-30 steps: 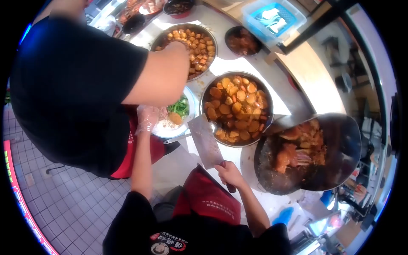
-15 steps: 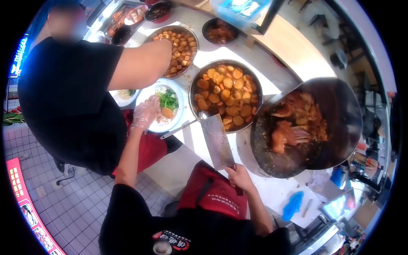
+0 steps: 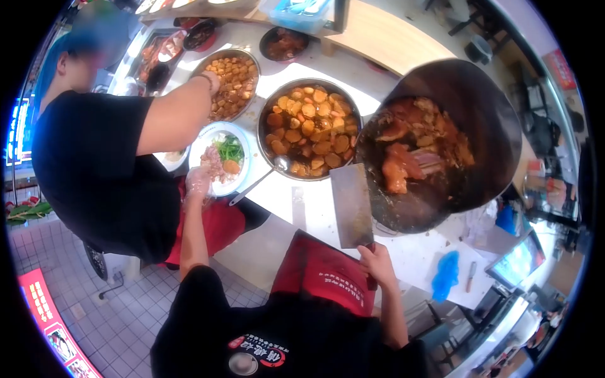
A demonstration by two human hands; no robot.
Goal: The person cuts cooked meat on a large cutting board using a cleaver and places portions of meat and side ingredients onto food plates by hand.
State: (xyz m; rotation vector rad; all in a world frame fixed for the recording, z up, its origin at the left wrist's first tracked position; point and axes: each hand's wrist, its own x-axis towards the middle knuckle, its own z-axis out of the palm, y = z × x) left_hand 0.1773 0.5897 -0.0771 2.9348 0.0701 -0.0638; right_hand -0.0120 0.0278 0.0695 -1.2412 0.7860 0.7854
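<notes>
My left hand (image 3: 197,183), in a clear plastic glove, is at the near left edge of a white bowl (image 3: 242,140). Its fingers look loosely stretched out with nothing visible in them. Chopped meat (image 3: 215,165), green leaves (image 3: 230,148) and a round brown slice fill the bowl. My right hand (image 3: 377,263) is closed around the handle of a cleaver (image 3: 353,205), its broad blade upright beside the large pot. Inside that dark pot (image 3: 485,107) lie chunks of braised meat (image 3: 403,167).
A pan of round slices in sauce (image 3: 312,129) stands mid-counter, with a ladle (image 3: 258,181) by its near rim. A co-worker (image 3: 107,157) on my left reaches over a pan of brown cubes (image 3: 236,79). A blue cloth-like item (image 3: 446,276) and a knife (image 3: 471,277) lie at right.
My left hand has drawn back from over the bowl to its edge, leaving the meat visible inside. The cleaver has shifted right in view. The co-worker's hand now shows above the pan of cubes.
</notes>
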